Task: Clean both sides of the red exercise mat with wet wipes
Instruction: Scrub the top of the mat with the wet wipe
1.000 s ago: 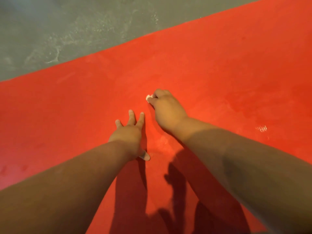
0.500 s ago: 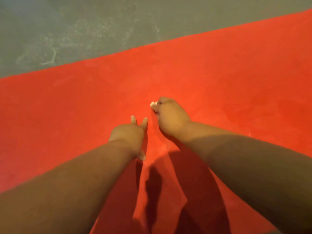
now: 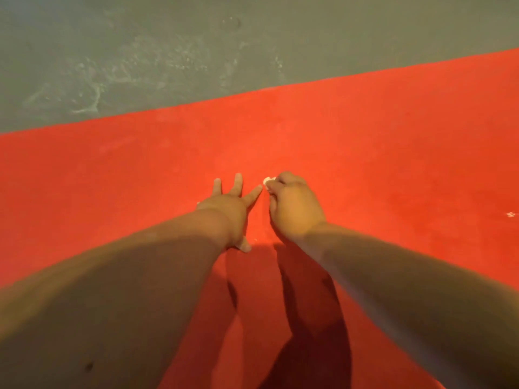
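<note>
Mat: red exercise mat lies flat on the floor and spans the view from left to right and down to the near side.
Mat far edge: a straight line, slanting from lower at the left to higher at the right; the other edges lie outside the view.
Floor: grey floor fills the far strip beyond the mat edge and carries pale scuff marks at far left, just beyond the edge.
Left hand: left hand rests palm down on the mat, fingers straight and spread, holding nothing; the thumb points toward the near side.
Right hand: right hand is curled into a fist on the mat, just right of the left hand, and grips the wipe.
Wipe: wet wipe shows only as a small white wad at the far-left side of the right fist, close to the left index fingertip; whether the two touch cannot be told.
Open room, far: a bare band of mat lies between the hands and the far edge.
Open room, sides: broad red surface extends left of the left hand and right of the right hand.
Surface mark: a small white speck sits on the mat at far right, well apart from the hands.
Shadows: dark arm shadows fall on the near part of the mat between the forearms.
</note>
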`<state>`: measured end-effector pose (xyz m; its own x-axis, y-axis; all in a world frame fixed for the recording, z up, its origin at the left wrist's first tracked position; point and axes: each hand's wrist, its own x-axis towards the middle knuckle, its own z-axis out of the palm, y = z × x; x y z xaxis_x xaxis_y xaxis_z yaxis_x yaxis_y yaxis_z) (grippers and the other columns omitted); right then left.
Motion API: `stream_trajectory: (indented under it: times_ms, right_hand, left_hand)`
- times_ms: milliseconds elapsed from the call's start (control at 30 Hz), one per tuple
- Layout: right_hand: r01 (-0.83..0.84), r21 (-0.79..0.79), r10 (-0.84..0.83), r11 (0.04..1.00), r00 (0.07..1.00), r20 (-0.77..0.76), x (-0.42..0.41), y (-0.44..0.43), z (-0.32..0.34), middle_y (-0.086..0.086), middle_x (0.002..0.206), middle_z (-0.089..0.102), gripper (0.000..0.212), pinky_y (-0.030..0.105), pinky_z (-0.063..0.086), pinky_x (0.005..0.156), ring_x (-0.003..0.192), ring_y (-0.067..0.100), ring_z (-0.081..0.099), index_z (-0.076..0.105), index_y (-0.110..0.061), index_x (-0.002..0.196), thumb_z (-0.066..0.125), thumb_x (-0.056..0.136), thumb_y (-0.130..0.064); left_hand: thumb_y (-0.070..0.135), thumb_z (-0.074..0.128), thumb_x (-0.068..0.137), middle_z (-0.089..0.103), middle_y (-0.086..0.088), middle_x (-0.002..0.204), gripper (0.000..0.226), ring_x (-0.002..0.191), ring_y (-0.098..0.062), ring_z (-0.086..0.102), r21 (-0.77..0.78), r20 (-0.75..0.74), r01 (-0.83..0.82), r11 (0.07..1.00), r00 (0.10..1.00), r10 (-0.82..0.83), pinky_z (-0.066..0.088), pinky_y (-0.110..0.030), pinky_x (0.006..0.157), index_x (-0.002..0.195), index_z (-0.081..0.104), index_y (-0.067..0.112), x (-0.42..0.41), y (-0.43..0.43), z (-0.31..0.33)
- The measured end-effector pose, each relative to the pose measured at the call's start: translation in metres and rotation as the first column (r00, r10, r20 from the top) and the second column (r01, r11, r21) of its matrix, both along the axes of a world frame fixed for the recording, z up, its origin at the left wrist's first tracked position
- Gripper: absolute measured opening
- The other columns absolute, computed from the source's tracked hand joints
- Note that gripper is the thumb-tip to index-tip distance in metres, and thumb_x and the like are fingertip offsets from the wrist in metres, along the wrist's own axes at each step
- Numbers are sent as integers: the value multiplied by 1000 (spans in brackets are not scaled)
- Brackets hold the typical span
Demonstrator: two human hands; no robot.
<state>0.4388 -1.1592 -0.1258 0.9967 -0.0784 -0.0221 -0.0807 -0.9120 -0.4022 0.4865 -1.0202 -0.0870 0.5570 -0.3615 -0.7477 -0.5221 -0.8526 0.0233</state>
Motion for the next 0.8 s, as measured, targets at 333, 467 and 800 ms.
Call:
stream_trajectory:
  times_ms: [333,467,800]
  right_hand:
    - [435,-132,-454,891,838,-302,13,-86,22,18,121,63,28,34,45,94,113,32,57,67,-6,114,50,92,-7]
    - [164,-49,-170,985,961,-218,3,-57,25,16,111,61,26,36,45,87,105,34,58,67,-9,109,50,90,-6]
    - [520,24,-519,854,854,-48,52,-138,2,20,108,67,23,32,41,83,102,32,61,71,-5,104,54,90,-10]
  left_hand:
    - [47,84,64,-14,1,161,133,146,-41,2,-38,27,23,999,999,-22,25,-47,113,152,-12,23,6,5,7]
    - [49,81,67,17,-6,158,115,142,-29,27,-164,228,-26,986,972,63,36,-43,109,153,11,17,37,-2,10]
    - [50,86,57,-14,-9,160,139,143,-49,3,-47,147,-3,999,989,10,16,-49,116,153,-10,22,79,-27,-6]
